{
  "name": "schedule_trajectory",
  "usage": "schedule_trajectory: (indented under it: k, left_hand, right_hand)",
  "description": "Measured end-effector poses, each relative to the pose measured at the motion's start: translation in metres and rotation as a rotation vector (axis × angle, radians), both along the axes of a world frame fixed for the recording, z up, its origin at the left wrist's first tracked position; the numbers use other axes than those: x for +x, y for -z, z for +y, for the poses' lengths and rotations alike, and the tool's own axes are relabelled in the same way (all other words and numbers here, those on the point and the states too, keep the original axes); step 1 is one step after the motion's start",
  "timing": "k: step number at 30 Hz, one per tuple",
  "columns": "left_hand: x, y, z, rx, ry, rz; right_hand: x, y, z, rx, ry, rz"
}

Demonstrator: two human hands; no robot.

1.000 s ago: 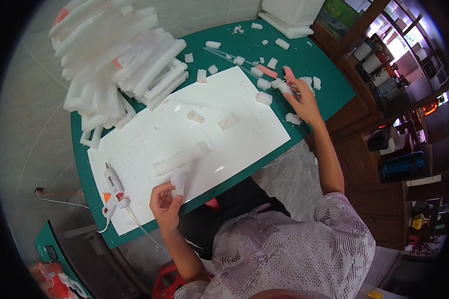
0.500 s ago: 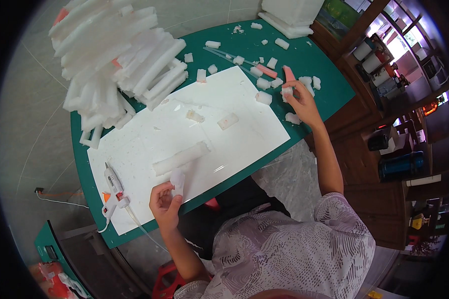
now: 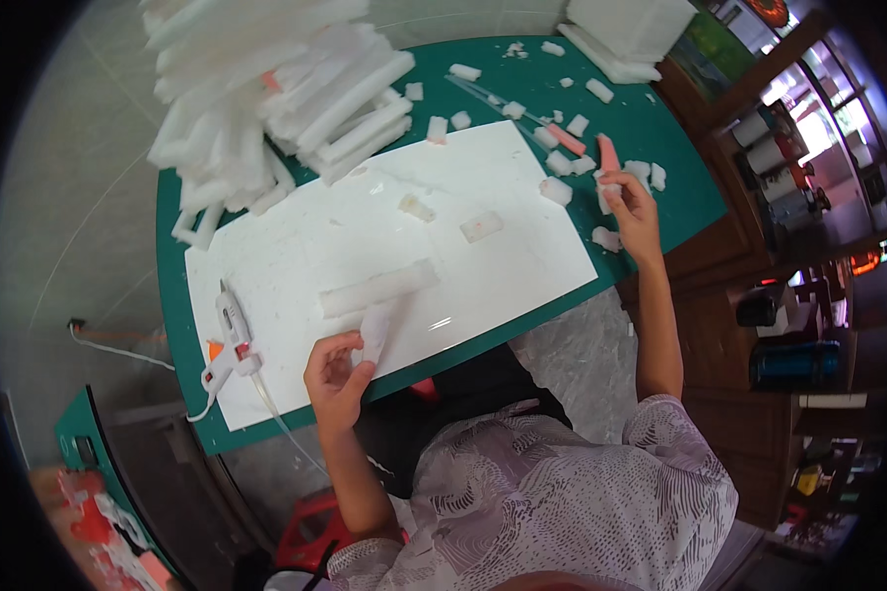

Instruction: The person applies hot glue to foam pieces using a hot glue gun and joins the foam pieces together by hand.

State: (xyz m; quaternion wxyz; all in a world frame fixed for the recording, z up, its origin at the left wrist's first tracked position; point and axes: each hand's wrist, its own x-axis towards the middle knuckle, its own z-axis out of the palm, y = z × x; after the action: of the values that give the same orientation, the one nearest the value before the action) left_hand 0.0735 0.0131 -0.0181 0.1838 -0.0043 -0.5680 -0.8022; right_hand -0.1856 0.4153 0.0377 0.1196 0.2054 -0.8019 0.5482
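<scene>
**Foam pieces in both hands over the white sheet**

Foam piece [image 3: 373, 332], short and white, sits in the left hand [image 3: 333, 379] at the near edge of the white sheet [image 3: 296, 246]. The fingers are curled around its lower end, so the hand is closed on it. Its long axis runs from near to far, tilted slightly right, and its free end points toward the long foam strip [image 3: 379, 288]. That strip lies flat on the sheet just beyond the held piece, its long axis running left to right and rising a little toward the far right. The two look close, perhaps touching; I cannot tell which. The left hand is much the nearer one to the strip.

The right hand [image 3: 633, 212] is stretched out to the far right, off the sheet and over the green surface [image 3: 660, 128]. It is closed around a small white foam block [image 3: 607, 189], beside an orange knife handle [image 3: 608, 153]; whether it grips that as well I cannot tell. Small foam offcuts [image 3: 562, 163] lie scattered around it.

On the left of the sheet lies a white glue gun [image 3: 232, 335], its cord trailing off the near edge. A tall heap of foam strips [image 3: 266, 89] fills the far left corner of the surface, and a white foam slab [image 3: 626, 30] stands at the far right.
</scene>
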Motion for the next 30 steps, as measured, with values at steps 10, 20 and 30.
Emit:
schedule_trajectory:
  k: [10,20,30]
  left_hand:
    - [-0.006,-0.005,0.004,0.013,0.012,0.008]
    - [-0.006,-0.007,0.005,0.074,0.029,-0.001]
    - [-0.007,-0.011,0.005,0.093,0.039,-0.027]
  right_hand:
    - [0.016,-0.012,-0.02,-0.058,-0.09,-0.092]
    - [0.032,-0.013,-0.048,0.065,-0.076,-0.126]
    - [0.045,-0.023,-0.064,0.024,0.008,-0.244]
